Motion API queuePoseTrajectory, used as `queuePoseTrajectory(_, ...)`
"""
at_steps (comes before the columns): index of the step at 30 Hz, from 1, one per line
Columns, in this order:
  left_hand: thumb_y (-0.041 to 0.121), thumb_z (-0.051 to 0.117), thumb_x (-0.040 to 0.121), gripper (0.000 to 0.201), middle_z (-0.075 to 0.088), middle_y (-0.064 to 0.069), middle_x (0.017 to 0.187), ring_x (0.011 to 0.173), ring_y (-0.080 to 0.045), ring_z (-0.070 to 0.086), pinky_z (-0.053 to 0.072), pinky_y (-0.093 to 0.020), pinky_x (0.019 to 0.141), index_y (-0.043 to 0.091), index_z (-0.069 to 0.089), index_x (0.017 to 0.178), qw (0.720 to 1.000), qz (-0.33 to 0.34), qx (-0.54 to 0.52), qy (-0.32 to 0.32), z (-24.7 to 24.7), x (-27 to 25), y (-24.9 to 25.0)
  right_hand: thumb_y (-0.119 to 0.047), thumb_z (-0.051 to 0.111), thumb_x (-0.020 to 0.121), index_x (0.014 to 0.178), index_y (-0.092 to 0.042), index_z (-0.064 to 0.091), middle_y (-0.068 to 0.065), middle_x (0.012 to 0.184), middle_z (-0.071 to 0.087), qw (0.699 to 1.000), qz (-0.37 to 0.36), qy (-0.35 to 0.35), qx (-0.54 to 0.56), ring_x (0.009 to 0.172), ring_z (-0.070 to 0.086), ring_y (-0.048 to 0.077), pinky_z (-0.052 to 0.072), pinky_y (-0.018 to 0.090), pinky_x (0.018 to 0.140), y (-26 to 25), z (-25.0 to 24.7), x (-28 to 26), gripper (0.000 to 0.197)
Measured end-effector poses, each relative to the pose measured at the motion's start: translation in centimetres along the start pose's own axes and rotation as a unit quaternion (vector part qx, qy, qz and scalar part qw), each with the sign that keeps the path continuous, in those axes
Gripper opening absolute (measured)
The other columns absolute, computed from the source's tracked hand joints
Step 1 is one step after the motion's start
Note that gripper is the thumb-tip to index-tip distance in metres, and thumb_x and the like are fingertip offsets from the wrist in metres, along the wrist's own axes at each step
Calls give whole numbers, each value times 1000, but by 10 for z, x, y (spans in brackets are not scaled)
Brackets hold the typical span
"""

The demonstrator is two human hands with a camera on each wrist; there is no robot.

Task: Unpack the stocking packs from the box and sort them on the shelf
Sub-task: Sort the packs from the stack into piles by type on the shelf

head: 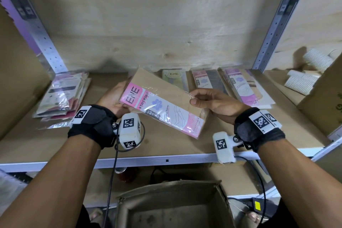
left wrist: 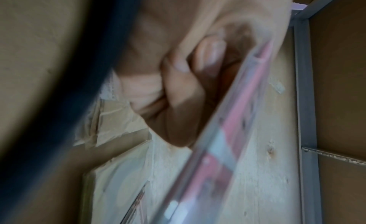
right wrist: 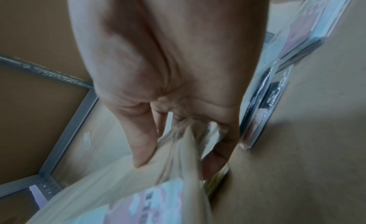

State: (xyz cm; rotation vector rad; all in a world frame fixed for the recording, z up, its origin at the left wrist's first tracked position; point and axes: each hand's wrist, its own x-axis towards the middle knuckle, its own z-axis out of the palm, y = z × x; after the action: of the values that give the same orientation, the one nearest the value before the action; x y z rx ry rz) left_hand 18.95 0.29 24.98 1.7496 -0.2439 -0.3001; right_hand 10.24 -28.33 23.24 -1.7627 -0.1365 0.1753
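A pink-and-tan stocking pack (head: 162, 103) marked ENE hangs tilted above the wooden shelf (head: 166, 146), held between both hands. My left hand (head: 114, 98) grips its left edge from behind, fingers curled against the pack (left wrist: 227, 133). My right hand (head: 209, 101) pinches its right edge between thumb and fingers; the right wrist view shows the clear wrapper (right wrist: 178, 157) bunched in that pinch. The open cardboard box (head: 174, 207) stands on the floor below, and no pack shows inside it.
A loose heap of packs (head: 63, 96) lies at the shelf's left. Three packs (head: 207, 79) lie side by side along the back. A cardboard box (head: 323, 96) with white ribbed items stands at the right. Metal uprights (head: 273, 24) frame the shelf bay.
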Motion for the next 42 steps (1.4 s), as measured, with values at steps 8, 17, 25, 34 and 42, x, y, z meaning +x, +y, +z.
queuePoseTrajectory(8, 33, 52, 97, 28, 56, -4, 63, 53, -17, 51, 41, -28, 52, 17, 62, 76, 999, 14, -39, -13, -2, 1, -3, -6, 62, 94, 117, 5, 61, 16, 114, 65, 1000, 6, 7, 11, 105, 57, 25, 41, 35, 97, 3, 2, 1, 26)
queuePoseTrajectory(17, 71, 43, 90, 67, 70, -9, 118, 101, -23, 69, 59, -46, 84, 17, 64, 124, 921, -106, -370, 58, -9, 18, -10, -5, 62, 93, 112, -1, 65, 12, 109, 70, 997, -6, 26, 73, 97, 66, 20, 52, 27, 90, -1, -1, 1, 20)
queuePoseTrajectory(25, 83, 43, 80, 77, 77, -9, 97, 84, -21, 75, 60, -31, 68, 17, 68, 111, 993, -18, -114, -5, 30, 2, 1, -4, 67, 90, 96, -16, 67, 2, 85, 68, 973, -18, 136, 183, 64, 56, 10, 45, 18, 59, -6, 14, 8, 13)
queuePoseTrajectory(34, 26, 69, 92, 30, 77, -1, 104, 91, -17, 75, 57, -23, 63, 9, 66, 116, 992, 108, -62, -10, 53, -8, -5, -21, 68, 91, 100, -16, 72, 1, 95, 73, 981, -15, 124, 146, 79, 66, 13, 53, 24, 71, -8, 21, 11, 10)
queuePoseTrajectory(42, 29, 70, 91, 20, 76, -3, 110, 99, -22, 73, 60, -27, 72, 19, 69, 109, 984, 114, -136, -10, 32, -3, -6, 5, 64, 88, 111, 3, 65, 10, 97, 64, 998, 10, 0, 57, 87, 60, 17, 47, 28, 77, -11, 7, -2, 23)
